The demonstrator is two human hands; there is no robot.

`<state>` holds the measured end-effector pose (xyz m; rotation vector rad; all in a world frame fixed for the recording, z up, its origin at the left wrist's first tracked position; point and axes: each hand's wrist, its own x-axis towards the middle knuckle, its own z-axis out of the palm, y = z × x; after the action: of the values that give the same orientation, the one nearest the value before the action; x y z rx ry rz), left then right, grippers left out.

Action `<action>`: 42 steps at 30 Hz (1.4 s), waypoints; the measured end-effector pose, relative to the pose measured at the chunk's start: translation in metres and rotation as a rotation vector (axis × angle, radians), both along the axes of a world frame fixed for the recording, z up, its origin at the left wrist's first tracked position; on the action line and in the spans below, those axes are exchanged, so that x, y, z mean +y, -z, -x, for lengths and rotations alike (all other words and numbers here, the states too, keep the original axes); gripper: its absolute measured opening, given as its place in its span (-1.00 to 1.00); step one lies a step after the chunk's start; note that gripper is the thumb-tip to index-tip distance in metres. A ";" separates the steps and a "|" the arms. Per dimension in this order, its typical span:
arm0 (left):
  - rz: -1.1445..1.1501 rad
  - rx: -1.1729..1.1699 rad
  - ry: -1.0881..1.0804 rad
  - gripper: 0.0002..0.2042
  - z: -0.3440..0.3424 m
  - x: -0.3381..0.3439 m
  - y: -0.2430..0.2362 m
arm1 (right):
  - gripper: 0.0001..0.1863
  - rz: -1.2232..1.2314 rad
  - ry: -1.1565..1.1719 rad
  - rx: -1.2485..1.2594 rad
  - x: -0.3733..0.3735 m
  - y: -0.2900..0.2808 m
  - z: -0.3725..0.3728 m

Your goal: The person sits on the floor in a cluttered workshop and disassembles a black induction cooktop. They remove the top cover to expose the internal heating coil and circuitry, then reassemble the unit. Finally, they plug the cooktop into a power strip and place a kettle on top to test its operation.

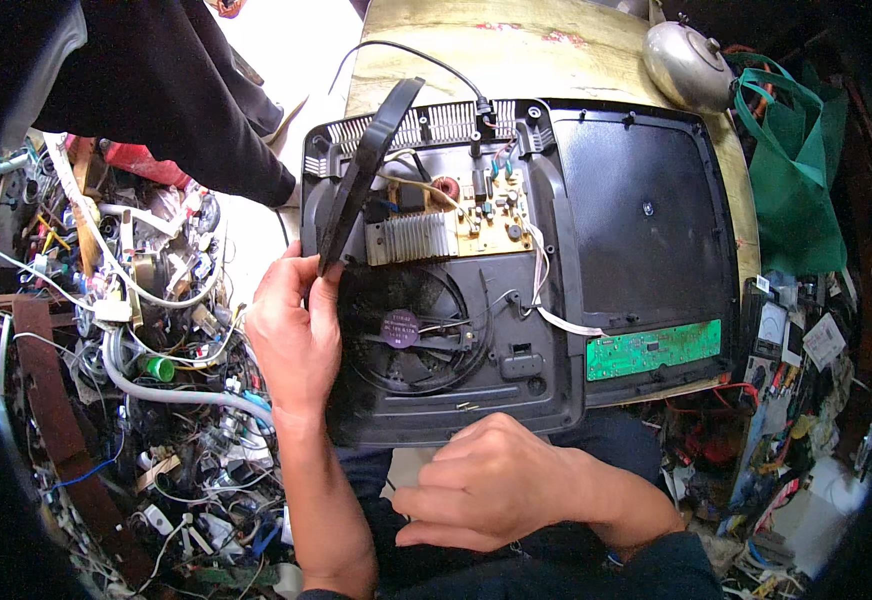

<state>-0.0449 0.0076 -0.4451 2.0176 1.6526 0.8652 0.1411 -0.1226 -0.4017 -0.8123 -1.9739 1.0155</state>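
Observation:
An opened induction cooker lies in front of me, its black lower housing on the left and its lid face down on the right. My left hand pinches the lower end of a flat black part, seen almost edge-on, which looks like the coil disc. It tilts above the housing, beside the circuit board and finned heat sink. Below these sits the fan. At the housing's front edge my right hand is closed, fingers curled under; whatever they hold is hidden.
White wires link the housing to a green board on the lid. Beyond stand a wooden table, a metal kettle and a green bag. Scrap parts and cables cover the left. Another person's leg stands upper left.

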 end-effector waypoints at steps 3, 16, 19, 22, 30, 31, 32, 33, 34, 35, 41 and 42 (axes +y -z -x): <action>-0.021 0.002 0.002 -0.90 -0.003 0.001 0.000 | -0.70 0.005 -0.011 -0.018 0.000 -0.002 -0.001; -0.102 -0.018 0.053 -0.88 0.002 0.002 0.004 | -0.62 -0.284 0.680 -0.522 0.028 -0.009 -0.081; -0.147 -0.012 0.055 -0.89 0.001 0.002 0.004 | -0.61 -0.284 0.839 -0.769 0.043 0.006 -0.092; -0.182 -0.007 0.079 -0.88 0.004 0.004 0.006 | -0.59 -0.194 0.819 -0.841 0.054 0.020 -0.094; -0.212 0.012 0.051 -0.84 0.004 0.003 0.009 | -0.63 -0.138 0.774 -0.901 0.070 0.046 -0.091; -0.208 0.002 0.053 -0.84 0.004 0.003 0.009 | -0.63 -0.127 0.775 -0.893 0.070 0.047 -0.091; -0.205 -0.008 0.054 -0.84 0.004 0.003 0.007 | -0.63 -0.115 0.775 -0.885 0.070 0.047 -0.092; -0.198 -0.020 0.055 -0.85 0.004 0.002 0.007 | -0.63 -0.102 0.774 -0.880 0.070 0.049 -0.094; -0.193 -0.015 0.052 -0.85 0.005 0.002 0.006 | -0.63 -0.107 0.763 -0.870 0.070 0.051 -0.096; -0.187 -0.010 0.049 -0.86 0.006 0.002 0.005 | -0.63 -0.104 0.753 -0.862 0.070 0.050 -0.097; -0.199 -0.020 0.033 -0.85 0.009 0.002 0.009 | -0.65 -0.035 0.726 -0.835 0.072 0.050 -0.096; -0.201 -0.025 0.032 -0.85 0.009 0.002 0.010 | -0.68 -0.030 0.732 -0.859 0.073 0.048 -0.093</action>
<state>-0.0539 0.0095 -0.4553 2.1489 1.5695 1.0790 0.2338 -0.0498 -0.4500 -1.9939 -2.0204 0.1840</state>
